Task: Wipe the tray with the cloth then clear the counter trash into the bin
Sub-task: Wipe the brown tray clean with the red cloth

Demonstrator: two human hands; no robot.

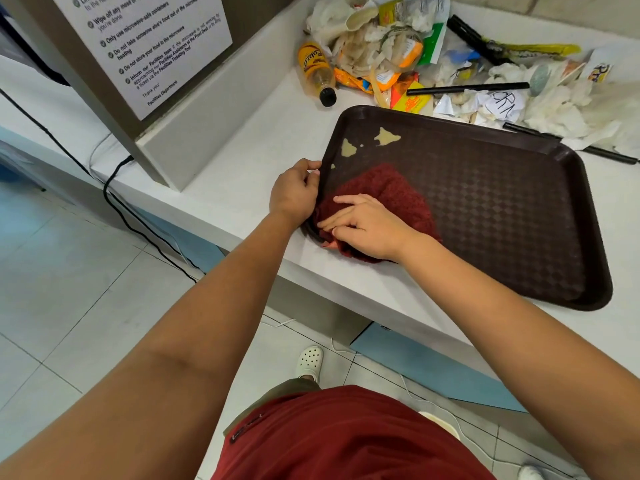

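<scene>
A dark brown tray point(502, 209) lies on the white counter point(242, 161). Pale yellowish spills point(386, 137) mark its far left corner. A dark red cloth point(394, 195) sits bunched on the tray's near left corner. My right hand point(363, 225) presses flat on the cloth with fingers stretched out. My left hand point(296, 192) grips the tray's left rim, fingers curled over the edge. A heap of trash point(415, 53) lies on the counter beyond the tray: crumpled tissues, wrappers, black sticks and a yellow-labelled bottle point(317, 72). No bin is in view.
A grey appliance side with a printed notice point(152, 50) stands left of the tray. A black cable point(114, 199) hangs from the counter to the tiled floor. The counter's front edge runs diagonally below my hands. My foot in a white shoe point(309, 362) is underneath.
</scene>
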